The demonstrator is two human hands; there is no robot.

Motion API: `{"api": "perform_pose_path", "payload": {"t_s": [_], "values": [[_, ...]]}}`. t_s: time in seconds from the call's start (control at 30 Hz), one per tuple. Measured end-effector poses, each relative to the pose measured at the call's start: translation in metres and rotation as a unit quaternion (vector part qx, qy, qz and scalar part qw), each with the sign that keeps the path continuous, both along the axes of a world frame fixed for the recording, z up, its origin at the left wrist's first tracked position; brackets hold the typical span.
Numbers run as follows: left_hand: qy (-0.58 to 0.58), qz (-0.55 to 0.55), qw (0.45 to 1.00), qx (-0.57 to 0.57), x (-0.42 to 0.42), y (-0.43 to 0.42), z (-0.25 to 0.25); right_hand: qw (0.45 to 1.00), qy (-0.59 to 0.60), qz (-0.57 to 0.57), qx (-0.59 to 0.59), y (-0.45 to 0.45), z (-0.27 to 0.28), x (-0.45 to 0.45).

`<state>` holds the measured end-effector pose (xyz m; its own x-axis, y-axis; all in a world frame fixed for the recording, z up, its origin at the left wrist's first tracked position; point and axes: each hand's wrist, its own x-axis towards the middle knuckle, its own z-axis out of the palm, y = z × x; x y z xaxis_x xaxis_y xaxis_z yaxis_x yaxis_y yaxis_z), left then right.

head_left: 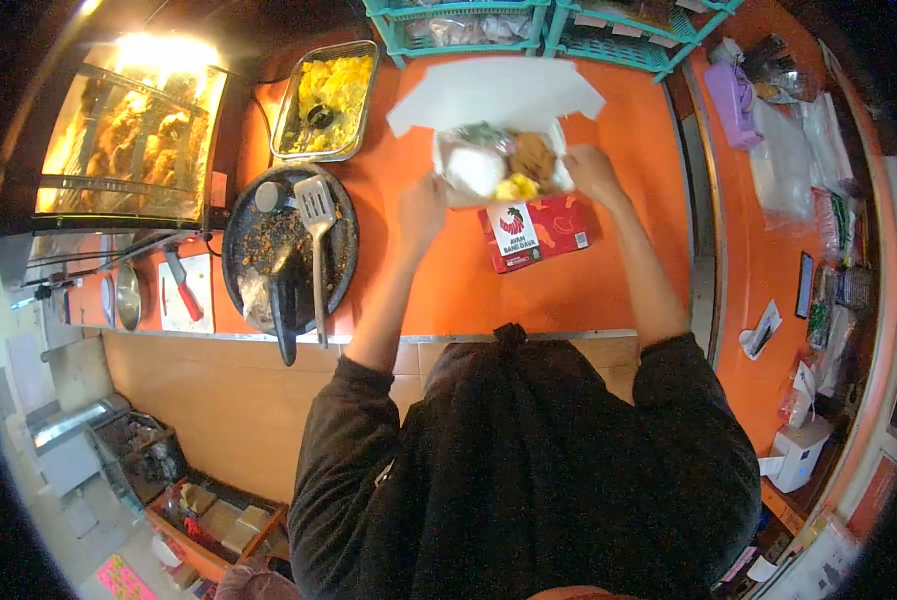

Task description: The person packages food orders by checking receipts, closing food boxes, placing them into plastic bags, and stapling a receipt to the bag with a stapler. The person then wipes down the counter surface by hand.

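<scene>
Between my two hands is an open white cardboard takeaway box [498, 92], its lid flaps folded back toward the far side. Inside it sit a mound of white rice [476, 172], a brown fried piece [532, 156], some yellow food [517, 187] and something green in a clear wrapper [480, 134]. My left hand [424, 212] grips the box's left side, fingers partly hidden. On the right side, my right hand [590, 172] pinches the edge. Just nearer to me, partly under the held box, a closed red printed box [558, 228] lies on the orange counter [418, 300].
Left on the counter, a stone mortar [236, 250] holds dark sambal, a pestle [283, 300] and a slotted spatula [316, 205]. Behind it stands a tray of yellow food [333, 85]. A lit display case [128, 140], red-handled knife [183, 285] and teal baskets [458, 30] surround the workspace.
</scene>
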<state>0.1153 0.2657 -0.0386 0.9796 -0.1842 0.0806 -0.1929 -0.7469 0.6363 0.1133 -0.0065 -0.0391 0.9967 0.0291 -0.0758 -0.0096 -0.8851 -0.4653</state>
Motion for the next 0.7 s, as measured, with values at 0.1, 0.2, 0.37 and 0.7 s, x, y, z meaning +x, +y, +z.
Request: {"api": "perform_pose_path", "payload": {"t_s": [0.1, 0.2, 0.37, 0.7], "values": [[0.017, -0.028, 0.999, -0.009, -0.053, -0.023, -0.025, 0.999, 0.024, -0.023, -0.007, -0.018, -0.002, -0.055], [0.149, 0.009, 0.977, -0.151, -0.082, -0.029, -0.043, 0.997, 0.065, -0.032, -0.034, -0.042, -0.032, -0.085], [-0.079, 0.203, 0.933, -0.285, -0.057, -0.020, -0.020, 0.926, -0.352, -0.135, -0.006, -0.070, 0.009, -0.056], [-0.154, -0.012, 0.986, -0.068, -0.100, -0.043, -0.048, 0.927, -0.252, -0.127, 0.248, -0.009, -0.062, -0.112]]}}
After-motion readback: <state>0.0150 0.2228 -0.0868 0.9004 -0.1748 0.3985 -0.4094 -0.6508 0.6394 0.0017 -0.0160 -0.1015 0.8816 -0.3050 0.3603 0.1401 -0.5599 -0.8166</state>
